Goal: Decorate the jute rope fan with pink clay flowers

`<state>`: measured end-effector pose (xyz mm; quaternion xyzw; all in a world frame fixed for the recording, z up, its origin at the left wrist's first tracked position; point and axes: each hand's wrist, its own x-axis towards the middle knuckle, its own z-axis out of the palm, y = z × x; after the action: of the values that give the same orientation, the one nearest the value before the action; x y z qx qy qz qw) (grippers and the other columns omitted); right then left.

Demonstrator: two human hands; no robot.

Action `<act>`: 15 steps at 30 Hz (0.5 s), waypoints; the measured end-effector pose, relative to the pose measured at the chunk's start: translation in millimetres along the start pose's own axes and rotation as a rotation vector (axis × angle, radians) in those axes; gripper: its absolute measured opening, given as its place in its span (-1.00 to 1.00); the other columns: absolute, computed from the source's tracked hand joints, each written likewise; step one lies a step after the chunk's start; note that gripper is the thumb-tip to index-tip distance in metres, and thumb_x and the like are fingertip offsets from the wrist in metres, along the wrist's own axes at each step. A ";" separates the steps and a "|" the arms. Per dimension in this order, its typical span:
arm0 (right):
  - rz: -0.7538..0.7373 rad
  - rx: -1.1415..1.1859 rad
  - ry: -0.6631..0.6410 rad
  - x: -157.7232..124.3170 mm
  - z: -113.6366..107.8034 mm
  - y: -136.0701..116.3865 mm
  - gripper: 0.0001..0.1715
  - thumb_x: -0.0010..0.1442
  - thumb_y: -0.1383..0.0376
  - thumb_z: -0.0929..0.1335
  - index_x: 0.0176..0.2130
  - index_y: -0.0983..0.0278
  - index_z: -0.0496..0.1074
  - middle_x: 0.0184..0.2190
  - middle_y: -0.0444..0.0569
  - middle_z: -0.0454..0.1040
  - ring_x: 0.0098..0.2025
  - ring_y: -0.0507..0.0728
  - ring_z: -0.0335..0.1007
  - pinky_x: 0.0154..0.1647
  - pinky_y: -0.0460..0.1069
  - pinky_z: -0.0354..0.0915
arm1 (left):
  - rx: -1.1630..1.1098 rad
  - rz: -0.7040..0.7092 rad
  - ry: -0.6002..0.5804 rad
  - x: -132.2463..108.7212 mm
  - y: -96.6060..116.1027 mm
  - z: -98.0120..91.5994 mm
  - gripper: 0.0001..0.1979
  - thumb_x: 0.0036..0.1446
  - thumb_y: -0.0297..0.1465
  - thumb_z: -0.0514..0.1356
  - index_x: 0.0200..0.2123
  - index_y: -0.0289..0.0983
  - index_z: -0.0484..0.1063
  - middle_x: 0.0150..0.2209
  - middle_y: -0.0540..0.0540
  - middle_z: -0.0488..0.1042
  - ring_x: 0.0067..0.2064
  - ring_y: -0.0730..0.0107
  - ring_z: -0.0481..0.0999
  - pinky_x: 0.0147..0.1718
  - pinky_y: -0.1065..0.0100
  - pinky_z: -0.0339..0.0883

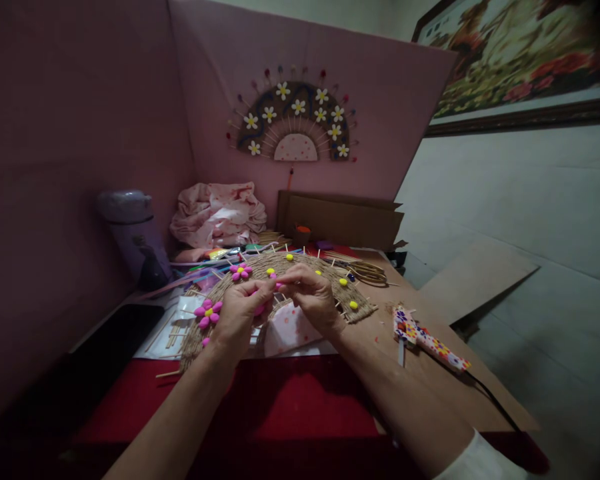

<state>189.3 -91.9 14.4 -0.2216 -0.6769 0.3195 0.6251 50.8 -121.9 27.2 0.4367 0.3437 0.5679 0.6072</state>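
Observation:
My left hand point(243, 310) and my right hand point(311, 298) meet above a half-round fan point(300, 261) of twine woven over thin wooden sticks. Both are closed in a pinch, fingertips nearly touching. A bit of pink clay point(279, 287) shows between them, mostly hidden by the fingers. On the fan's left side are pink flowers with yellow centres, one flower point(209, 313) lower and another flower point(241, 271) higher. Bare yellow dots point(343, 282) run along its right side. Its spotted pale-pink fabric base point(290, 330) lies under my hands.
A flower-patterned glue gun point(423, 339) with a black cord lies on brown cardboard at right, near golden-handled scissors point(365, 271). A purple flask point(135, 237), bundled pink cloth point(220, 213) and a cardboard box point(340, 219) stand behind. A finished fan point(295, 100) hangs on the pink backboard.

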 end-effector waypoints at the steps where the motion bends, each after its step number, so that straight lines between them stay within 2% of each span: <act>1: 0.022 0.000 -0.006 -0.3 -0.3 -0.3 -0.88 0.01 0.22 0.46 -0.36 0.18 0.55 -0.43 -0.10 0.38 -0.40 0.01 0.26 -0.45 -0.08 0.20 | 0.004 0.012 -0.010 0.6 -0.9 -0.7 -0.63 -0.16 -0.23 0.36 -0.66 -0.34 0.28 -0.71 0.09 0.17 -0.68 0.67 0.05 -0.69 0.52 -0.16; 6: 0.141 0.069 -0.023 -0.7 -0.8 -3.2 -0.83 0.08 0.19 0.42 -0.37 0.25 0.55 -0.50 -0.13 0.36 -0.60 -0.08 0.10 -0.62 -0.11 0.05 | 0.002 0.024 0.006 1.5 -2.2 -1.9 -0.66 -0.15 -0.26 0.36 -0.63 -0.35 0.31 -0.70 0.11 0.16 -0.67 0.69 0.01 -0.69 0.53 -0.19; 10: 0.192 0.139 -0.005 0.1 0.8 -4.8 -0.85 -0.02 0.22 0.48 -0.44 0.27 0.53 -0.53 -0.16 0.35 -0.60 -0.08 0.13 -0.63 -0.12 0.07 | -0.044 -0.048 -0.033 -0.8 1.0 -0.5 -0.67 -0.15 -0.27 0.36 -0.63 -0.34 0.30 -0.69 0.09 0.18 -0.65 0.66 0.07 -0.68 0.54 -0.16; 15: 0.311 0.245 -0.031 -0.8 -0.5 -1.5 -0.82 -0.01 0.19 0.46 -0.41 0.27 0.52 -0.59 -0.19 0.35 -0.63 -0.09 0.13 -0.66 -0.14 0.09 | -0.075 -0.082 -0.106 -2.2 1.7 0.4 -0.66 -0.13 -0.29 0.35 -0.65 -0.34 0.28 -0.69 0.09 0.17 -0.64 0.65 0.09 -0.67 0.53 -0.15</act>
<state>190.0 -93.4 14.9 -0.2410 -0.6000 0.4956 0.5799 50.3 -124.2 28.8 0.4285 0.3071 0.5310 0.6634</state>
